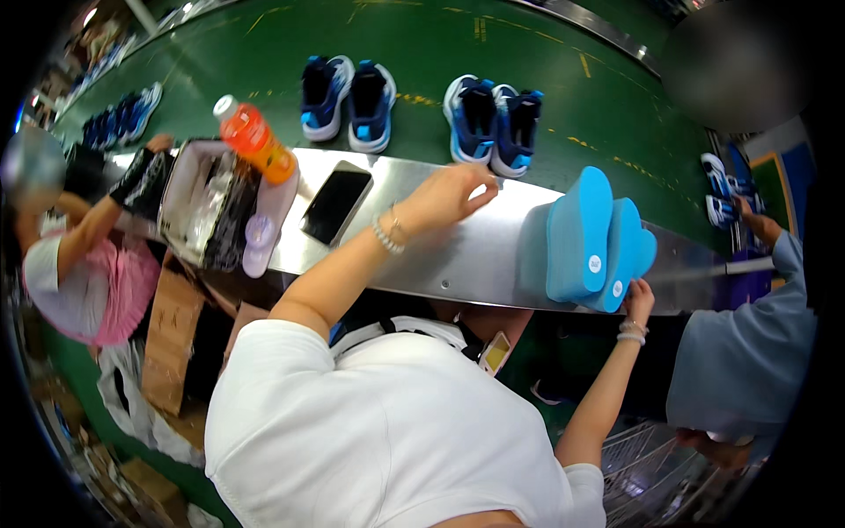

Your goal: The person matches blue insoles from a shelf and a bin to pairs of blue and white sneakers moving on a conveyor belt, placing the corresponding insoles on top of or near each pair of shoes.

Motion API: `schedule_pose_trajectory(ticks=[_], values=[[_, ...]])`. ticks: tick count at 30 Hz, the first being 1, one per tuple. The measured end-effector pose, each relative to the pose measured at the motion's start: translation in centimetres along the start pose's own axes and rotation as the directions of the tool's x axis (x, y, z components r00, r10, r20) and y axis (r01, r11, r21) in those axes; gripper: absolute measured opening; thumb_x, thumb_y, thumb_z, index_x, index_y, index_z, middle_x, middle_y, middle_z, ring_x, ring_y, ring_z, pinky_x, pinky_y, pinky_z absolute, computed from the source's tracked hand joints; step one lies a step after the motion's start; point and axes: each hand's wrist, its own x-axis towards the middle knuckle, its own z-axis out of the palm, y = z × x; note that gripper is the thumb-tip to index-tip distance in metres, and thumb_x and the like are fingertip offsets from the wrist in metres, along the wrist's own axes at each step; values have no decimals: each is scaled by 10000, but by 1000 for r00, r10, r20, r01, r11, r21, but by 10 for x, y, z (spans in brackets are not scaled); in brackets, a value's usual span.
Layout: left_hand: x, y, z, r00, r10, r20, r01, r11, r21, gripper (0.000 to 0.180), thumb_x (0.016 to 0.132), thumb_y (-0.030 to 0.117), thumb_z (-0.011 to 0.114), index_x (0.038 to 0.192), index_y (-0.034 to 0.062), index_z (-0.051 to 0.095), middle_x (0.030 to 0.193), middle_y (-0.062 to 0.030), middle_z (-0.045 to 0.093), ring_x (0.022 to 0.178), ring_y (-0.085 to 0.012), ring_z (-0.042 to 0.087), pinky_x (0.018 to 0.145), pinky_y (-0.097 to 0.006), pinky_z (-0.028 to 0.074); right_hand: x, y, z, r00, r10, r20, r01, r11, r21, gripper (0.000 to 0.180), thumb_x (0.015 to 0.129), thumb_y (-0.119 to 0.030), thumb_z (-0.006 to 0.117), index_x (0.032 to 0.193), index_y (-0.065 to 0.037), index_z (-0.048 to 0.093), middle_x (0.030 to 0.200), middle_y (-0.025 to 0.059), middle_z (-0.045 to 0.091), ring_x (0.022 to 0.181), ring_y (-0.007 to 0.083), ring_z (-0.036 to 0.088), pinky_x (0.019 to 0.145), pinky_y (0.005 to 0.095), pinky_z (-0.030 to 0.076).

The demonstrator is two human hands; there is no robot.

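Note:
My left hand (447, 197) reaches over the metal ledge, close to the heel ends of a pair of navy and blue sneakers (475, 128). Its thumb and index finger are apart, and I see nothing between them. Stacks of light blue insoles (578, 233) stand on the ledge to the right, with small round white labels near their lower ends. At the lower right edge of these stacks, my right hand (640, 301) pinches an insole with its fingertips; part of the grip is hidden. A second pair of navy sneakers (348, 101) sits left of the first.
On the metal ledge (422, 264) lie a black phone (337, 204), an orange drink bottle (255, 139) and a bin of small packets (207, 207). The green conveyor belt (405, 44) runs beyond. Co-workers stand at left and right; one sleeve (739, 343) is close by.

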Motion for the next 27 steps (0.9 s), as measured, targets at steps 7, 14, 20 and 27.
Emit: schedule_pose_trajectory(ticks=[7,14,20,27], values=[[-79,44,-13,941,-339,2,334,923,-190,195,795,165,562,908,9,594,850,-111,613,802,-261,581,716,-311,455,-127,-155,5,676,-574,-461,724,634,273,91,837,-72,519,871,7,491,552,-4,383,468,57,316,443,205,287],[-60,90,-26,959,-244,145,278,709,-648,234,823,149,555,1013,11,559,949,-53,603,852,-134,569,777,-264,450,-218,-165,170,646,-311,697,68,933,354,185,800,-24,560,978,-3,513,564,-32,474,432,22,383,403,165,327],[-84,24,-73,794,-605,-62,404,601,-690,362,793,148,605,1088,-16,473,887,-82,581,749,-104,537,654,-269,469,-217,-175,154,621,-440,648,76,858,509,307,819,-11,469,1123,28,468,567,-21,434,476,42,412,438,169,347],[-134,-45,-128,697,-657,-287,685,728,-5,432,725,83,643,1105,-24,468,941,-154,585,845,-231,570,735,-292,463,-147,-197,58,856,-418,304,406,908,104,286,842,-105,519,1108,-4,496,666,1,488,552,42,440,473,158,348]])
